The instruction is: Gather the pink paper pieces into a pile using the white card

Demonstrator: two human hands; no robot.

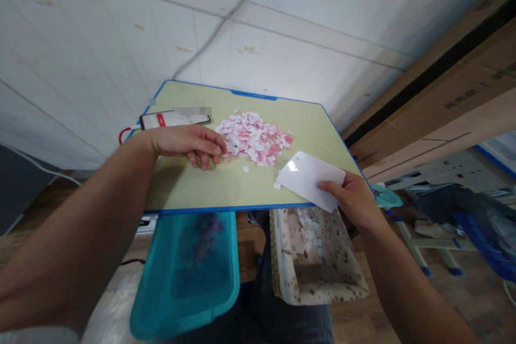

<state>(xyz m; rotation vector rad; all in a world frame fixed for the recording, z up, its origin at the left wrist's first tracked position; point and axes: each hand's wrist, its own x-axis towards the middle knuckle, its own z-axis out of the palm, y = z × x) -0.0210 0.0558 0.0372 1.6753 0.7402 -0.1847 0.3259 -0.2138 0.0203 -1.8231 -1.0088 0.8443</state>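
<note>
A heap of small pink and white paper-like pieces (253,137) lies mid-table. At its left edge is my left hand (191,144), fingers curled and thumb against the index finger; whatever is between them, if anything, is too small to make out. My right hand (355,199) grips a glossy white card (308,177) by its right end, thumb on top. The card slants over the table's front right edge, its far end close to the heap. A few loose white pieces (277,185) lie by the card's left side.
Below the table edge stand a teal bin (231,301) with dark reddish bits and a speckled open box (330,295) with white pieces. A phone (149,121) with a red cable lies behind my left wrist. Cardboard boxes (403,134) lean at the right; a wall closes the back.
</note>
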